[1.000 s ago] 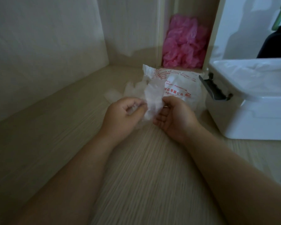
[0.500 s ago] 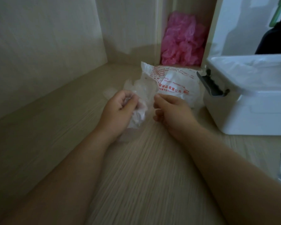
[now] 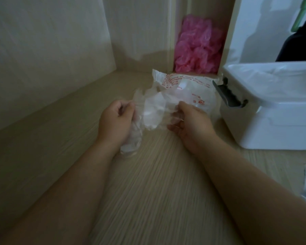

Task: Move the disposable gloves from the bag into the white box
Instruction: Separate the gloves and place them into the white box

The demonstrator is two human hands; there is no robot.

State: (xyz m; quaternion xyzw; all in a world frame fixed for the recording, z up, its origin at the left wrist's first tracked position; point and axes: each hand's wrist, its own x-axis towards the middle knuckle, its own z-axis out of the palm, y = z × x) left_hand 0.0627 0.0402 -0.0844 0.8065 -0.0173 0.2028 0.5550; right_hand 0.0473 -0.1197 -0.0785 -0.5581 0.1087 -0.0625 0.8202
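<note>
Holding: left hand [image 3: 116,119] is curled round one end of a crumpled clump of disposable gloves [image 3: 153,110]. The right hand [image 3: 189,121] pinches the other end, fingers bent beneath it.
Gloves: spread between the two hands, lifted off the wooden surface [image 3: 148,191]. A loose tail hangs below the left fist.
Bag [image 3: 189,85]: just beyond the grip, lying flat with its red print up. Cannot tell whether more gloves are inside.
White box [image 3: 272,121]: to the right of the right hand, near but apart, top open. Pale film shows inside, possibly gloves already moved; not certain.
Done: this clump looks clear of the bag.
Left: carry it rightward over the box rim and release, then check the bag for more.
Beyond: pink crumpled plastic [image 3: 198,48], well past the grip, behind the bag.
</note>
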